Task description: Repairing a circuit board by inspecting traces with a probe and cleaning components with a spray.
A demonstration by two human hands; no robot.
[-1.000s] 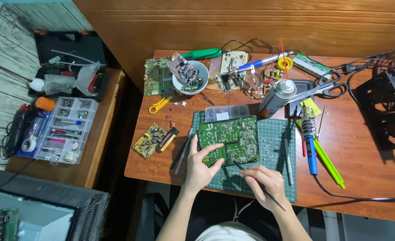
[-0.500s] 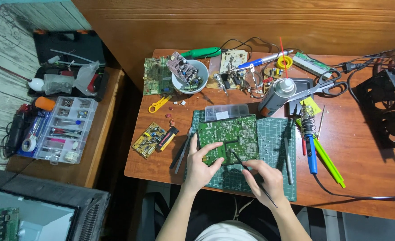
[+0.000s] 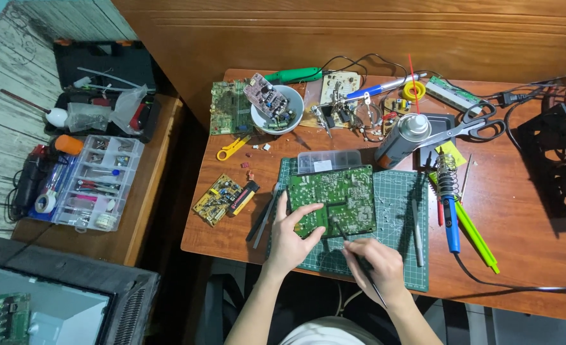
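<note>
A large green circuit board (image 3: 340, 195) lies solder side up on a green cutting mat (image 3: 395, 220) on the wooden table. My left hand (image 3: 294, 236) grips the board's near left corner, thumb on top. My right hand (image 3: 372, 265) holds a thin dark tool (image 3: 350, 246) like a pen, its tip touching the board's near edge.
A blue-handled soldering iron (image 3: 449, 204) and a green tool (image 3: 474, 233) lie right of the mat. A spray can (image 3: 403, 137), scissors (image 3: 471, 121), a white bowl of parts (image 3: 273, 108) and smaller boards (image 3: 222, 198) crowd the table. A parts organiser (image 3: 88, 182) sits on the side table at left.
My right hand has brought the thin tool up from the mat to the board's near edge. My left hand keeps its hold on the board.
</note>
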